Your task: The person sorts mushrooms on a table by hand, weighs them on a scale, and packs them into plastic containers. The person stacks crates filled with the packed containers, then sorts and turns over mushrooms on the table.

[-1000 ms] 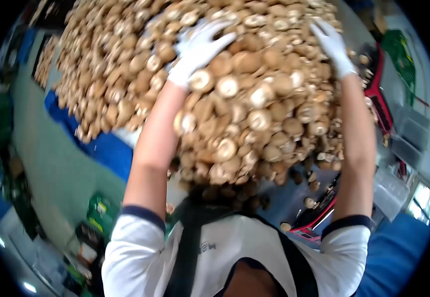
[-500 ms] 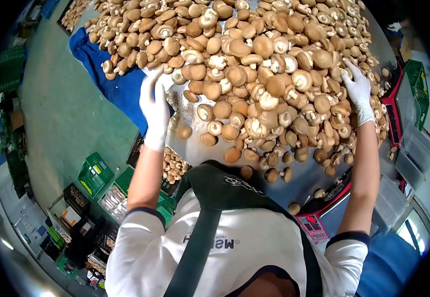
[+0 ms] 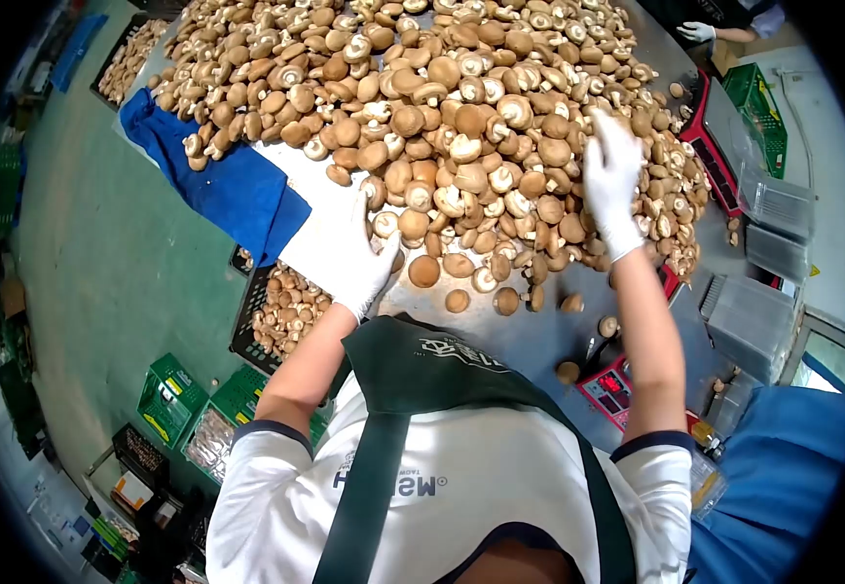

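A large heap of brown-capped shiitake mushrooms [image 3: 469, 121], many showing pale gills and stems, covers much of the metal table [image 3: 413, 310]. My left hand [image 3: 364, 261], in a white glove, rests at the heap's near left edge. Its thumb and fingers are apart, beside a few mushrooms and not closed on any. On the right side of the pile lies my right hand [image 3: 613, 180], also gloved, fingers stretched out over the caps and touching them. Several loose mushrooms [image 3: 506, 301] are scattered along the table's near side.
A blue cloth [image 3: 218, 190] drapes over the left table edge, above a black crate of mushrooms [image 3: 281, 307]. Red scales [image 3: 609, 387] and clear plastic boxes [image 3: 753, 321] stand on the right. Another person's gloved hand [image 3: 697, 32] shows at top right.
My left hand has come down and right toward my body along the heap's edge. My right hand has moved left, over the pile. The view has shifted, revealing another person at top right.
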Available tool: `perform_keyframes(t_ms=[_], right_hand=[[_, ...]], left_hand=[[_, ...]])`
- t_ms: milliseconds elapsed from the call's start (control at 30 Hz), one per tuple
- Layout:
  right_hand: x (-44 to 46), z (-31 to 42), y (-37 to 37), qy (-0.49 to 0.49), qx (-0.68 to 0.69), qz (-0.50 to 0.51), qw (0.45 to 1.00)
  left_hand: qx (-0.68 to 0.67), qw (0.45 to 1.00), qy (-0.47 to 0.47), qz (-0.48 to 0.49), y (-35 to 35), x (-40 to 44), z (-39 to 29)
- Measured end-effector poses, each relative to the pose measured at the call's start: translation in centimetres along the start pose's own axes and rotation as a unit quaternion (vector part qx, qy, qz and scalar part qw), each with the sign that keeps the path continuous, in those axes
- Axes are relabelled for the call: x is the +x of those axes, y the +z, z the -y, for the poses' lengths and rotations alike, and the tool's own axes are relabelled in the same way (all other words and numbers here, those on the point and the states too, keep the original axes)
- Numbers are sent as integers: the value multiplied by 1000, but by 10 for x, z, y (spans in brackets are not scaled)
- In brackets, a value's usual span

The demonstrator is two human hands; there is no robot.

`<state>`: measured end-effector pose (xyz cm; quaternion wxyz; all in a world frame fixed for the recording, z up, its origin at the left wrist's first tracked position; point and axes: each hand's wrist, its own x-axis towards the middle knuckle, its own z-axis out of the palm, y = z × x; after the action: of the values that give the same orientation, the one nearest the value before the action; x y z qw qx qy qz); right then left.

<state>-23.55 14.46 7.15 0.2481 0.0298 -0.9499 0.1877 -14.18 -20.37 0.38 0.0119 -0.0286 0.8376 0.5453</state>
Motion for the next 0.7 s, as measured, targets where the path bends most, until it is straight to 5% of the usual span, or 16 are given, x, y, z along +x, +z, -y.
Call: perform_keyframes(t_ms=[67, 133, 167, 200, 300, 500, 700], right_hand=[[-18, 52, 8, -91, 104, -35, 990], [-52, 105, 22, -107, 203, 37, 973], [-74, 121, 27, -100, 135, 105, 980], [-97, 129, 35, -77, 64, 138, 985], [-153, 108, 52, 70, 154, 81, 982], [-198, 96, 0, 43, 135, 78, 987], [-278, 86, -80, 186, 14, 71, 980]], left_hand=[[6, 1000, 15, 14, 0, -1, 5], [21, 999, 11, 38, -10, -7, -14], [53, 998, 28, 25, -10, -13, -13], [85, 995, 45, 15, -9, -20, -6], [110, 989, 98, -17, 0, -32, 42], [147, 974, 171, -5, -3, -47, 52], [147, 971, 185, 28, 0, -61, 52]])
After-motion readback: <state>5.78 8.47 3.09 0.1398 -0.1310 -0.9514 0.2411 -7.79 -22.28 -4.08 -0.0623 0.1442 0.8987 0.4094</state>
